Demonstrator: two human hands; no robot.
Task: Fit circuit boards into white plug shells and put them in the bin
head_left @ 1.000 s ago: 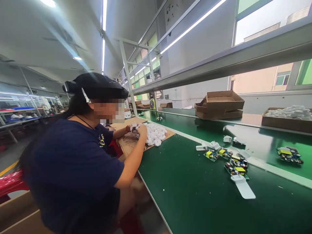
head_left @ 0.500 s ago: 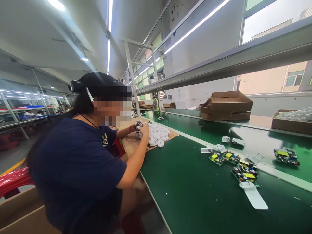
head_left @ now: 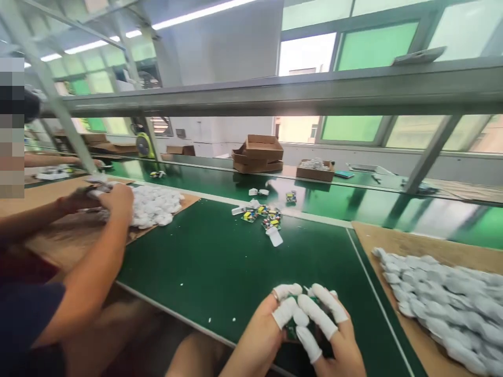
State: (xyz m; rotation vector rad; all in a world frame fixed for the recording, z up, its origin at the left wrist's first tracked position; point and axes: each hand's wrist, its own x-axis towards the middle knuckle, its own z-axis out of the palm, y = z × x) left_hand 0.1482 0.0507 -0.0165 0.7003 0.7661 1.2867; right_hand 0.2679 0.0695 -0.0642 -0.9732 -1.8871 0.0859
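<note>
My left hand [head_left: 271,317] and my right hand [head_left: 332,327] are close together over the near edge of the green work surface, with white finger cots on several fingers. Between them they grip a small green circuit board [head_left: 291,331], mostly covered by the fingers. The fingertips of both hands meet on top of it. Farther off on the bench, a cluster of circuit boards [head_left: 271,217] with yellow parts lies beside white flaps, one white flap [head_left: 275,236] reaching toward me.
At left, a co-worker's hands [head_left: 113,196] work over a pile of white pieces [head_left: 157,204] on cardboard. Rows of white wrapped pieces [head_left: 444,298] cover a brown board at right. Cardboard trays [head_left: 257,154] and a box [head_left: 314,170] stand at the back, under a metal shelf beam [head_left: 251,99].
The view has swung right, away from the co-worker. Both my hands and the circuit board now show, as do the rows of white pieces at right.
</note>
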